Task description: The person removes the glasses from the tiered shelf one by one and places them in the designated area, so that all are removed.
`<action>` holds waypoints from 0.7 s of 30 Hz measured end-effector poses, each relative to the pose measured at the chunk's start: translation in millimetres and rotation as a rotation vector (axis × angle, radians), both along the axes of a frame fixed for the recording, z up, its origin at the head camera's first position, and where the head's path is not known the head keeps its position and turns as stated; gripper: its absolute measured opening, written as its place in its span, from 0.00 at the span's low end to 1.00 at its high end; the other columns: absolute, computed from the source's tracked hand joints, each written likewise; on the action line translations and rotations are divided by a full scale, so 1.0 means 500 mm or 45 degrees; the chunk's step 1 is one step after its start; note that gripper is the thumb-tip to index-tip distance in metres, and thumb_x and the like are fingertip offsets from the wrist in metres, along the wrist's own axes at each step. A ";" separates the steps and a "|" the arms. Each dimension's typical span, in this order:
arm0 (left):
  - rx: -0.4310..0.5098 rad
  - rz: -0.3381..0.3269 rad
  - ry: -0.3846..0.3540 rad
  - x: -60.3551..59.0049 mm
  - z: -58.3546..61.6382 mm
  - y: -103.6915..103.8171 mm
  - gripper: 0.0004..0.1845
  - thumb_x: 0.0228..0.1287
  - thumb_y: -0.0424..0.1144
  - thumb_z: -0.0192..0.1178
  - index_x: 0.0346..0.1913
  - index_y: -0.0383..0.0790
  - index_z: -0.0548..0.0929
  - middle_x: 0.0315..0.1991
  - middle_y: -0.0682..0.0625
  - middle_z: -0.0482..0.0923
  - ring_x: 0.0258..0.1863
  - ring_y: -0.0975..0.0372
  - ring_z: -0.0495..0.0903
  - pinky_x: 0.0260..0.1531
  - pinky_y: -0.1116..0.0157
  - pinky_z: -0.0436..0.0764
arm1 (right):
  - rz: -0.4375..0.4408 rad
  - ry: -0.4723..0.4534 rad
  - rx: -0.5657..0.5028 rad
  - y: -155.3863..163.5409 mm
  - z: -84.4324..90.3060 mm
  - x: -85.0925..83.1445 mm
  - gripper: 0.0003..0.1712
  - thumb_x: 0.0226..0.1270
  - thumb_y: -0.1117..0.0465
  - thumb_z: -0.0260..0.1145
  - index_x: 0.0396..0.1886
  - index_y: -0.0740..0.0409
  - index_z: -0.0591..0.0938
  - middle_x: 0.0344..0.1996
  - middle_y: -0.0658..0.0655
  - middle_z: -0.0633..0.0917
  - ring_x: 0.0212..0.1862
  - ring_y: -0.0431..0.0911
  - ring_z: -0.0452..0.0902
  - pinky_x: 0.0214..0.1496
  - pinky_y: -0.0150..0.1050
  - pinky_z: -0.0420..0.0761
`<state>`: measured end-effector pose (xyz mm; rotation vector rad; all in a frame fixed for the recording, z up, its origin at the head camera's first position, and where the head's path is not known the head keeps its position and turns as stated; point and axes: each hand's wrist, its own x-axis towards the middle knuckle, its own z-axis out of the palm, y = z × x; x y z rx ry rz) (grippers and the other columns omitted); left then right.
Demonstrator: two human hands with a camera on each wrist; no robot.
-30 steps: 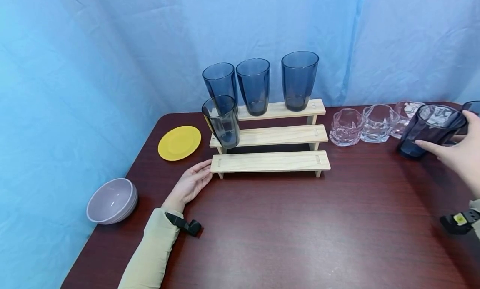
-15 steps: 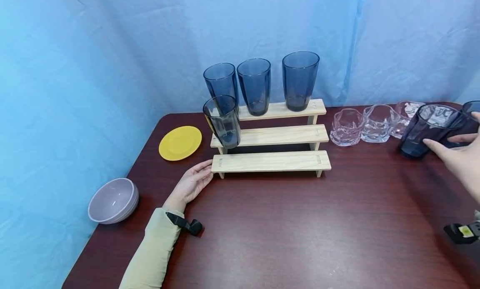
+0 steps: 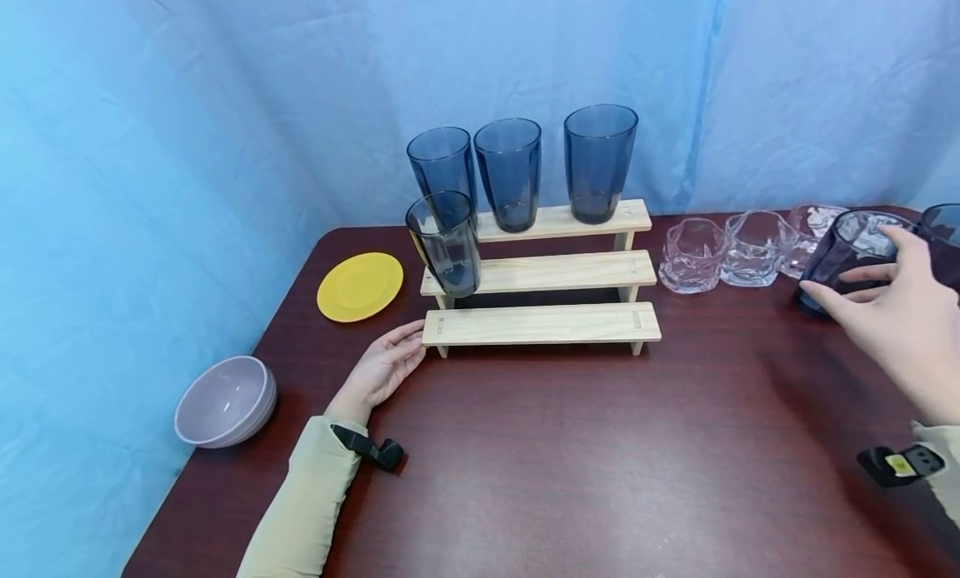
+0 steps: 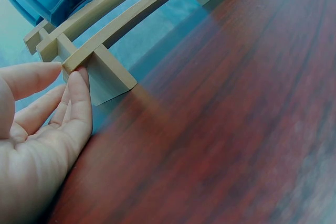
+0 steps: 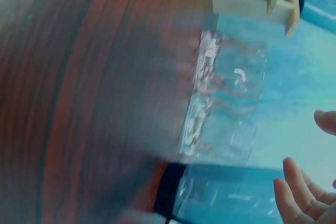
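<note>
Right of wooden stepped rack [image 3: 542, 323]: right hand [image 3: 896, 324] at dark blue tumbler [image 3: 843, 258] on table [image 3: 600, 461], fingers spread and relaxed, not closed round it. Three clear glasses [image 3: 753, 246] stand between rack and tumbler, crowding path. Second blue glass [image 3: 941, 228] just behind hand. Left hand [image 3: 382, 368] flat, fingers straight, touching rack's lowest left corner. Four blue tumblers [image 3: 510, 174] fill rack's upper steps. Yellow plate [image 3: 360, 286], grey bowl [image 3: 225, 401] left of rack.
</note>
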<state>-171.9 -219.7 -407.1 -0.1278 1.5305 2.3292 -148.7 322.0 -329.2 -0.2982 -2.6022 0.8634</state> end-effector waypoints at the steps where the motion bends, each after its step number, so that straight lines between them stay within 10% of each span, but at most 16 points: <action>1: -0.003 -0.002 -0.001 0.000 0.000 0.001 0.29 0.71 0.22 0.40 0.72 0.29 0.50 0.43 0.54 0.77 0.39 0.69 0.78 0.43 0.76 0.78 | 0.002 0.000 0.029 -0.008 0.003 0.003 0.52 0.59 0.51 0.68 0.75 0.55 0.47 0.40 0.64 0.81 0.20 0.08 0.52 0.20 0.13 0.57; 7: -0.015 0.005 -0.002 -0.002 -0.003 0.001 0.29 0.71 0.22 0.40 0.73 0.29 0.49 0.43 0.54 0.77 0.40 0.69 0.78 0.43 0.76 0.78 | 0.077 0.076 0.058 -0.041 0.006 -0.002 0.52 0.55 0.51 0.72 0.73 0.55 0.52 0.32 0.48 0.83 0.22 0.06 0.54 0.24 0.13 0.58; 9: -0.022 0.008 -0.003 -0.002 -0.003 -0.001 0.29 0.70 0.22 0.40 0.73 0.29 0.49 0.43 0.54 0.77 0.40 0.69 0.78 0.43 0.76 0.78 | 0.122 0.076 0.041 -0.056 0.007 -0.005 0.53 0.55 0.51 0.71 0.73 0.55 0.51 0.39 0.65 0.83 0.23 0.06 0.55 0.23 0.13 0.58; 12: -0.024 0.012 -0.007 -0.002 -0.004 -0.003 0.29 0.70 0.22 0.40 0.73 0.29 0.49 0.43 0.54 0.76 0.40 0.69 0.78 0.43 0.76 0.78 | 0.180 0.066 -0.022 -0.081 0.008 -0.007 0.53 0.54 0.50 0.72 0.73 0.51 0.52 0.35 0.49 0.83 0.24 0.08 0.59 0.24 0.13 0.61; 21: -0.022 -0.001 -0.002 -0.004 -0.006 0.002 0.29 0.70 0.21 0.40 0.73 0.29 0.49 0.42 0.54 0.77 0.40 0.69 0.78 0.44 0.76 0.78 | 0.351 0.104 -0.113 -0.160 0.009 -0.019 0.49 0.54 0.52 0.73 0.72 0.53 0.56 0.43 0.69 0.82 0.26 0.10 0.64 0.30 0.11 0.65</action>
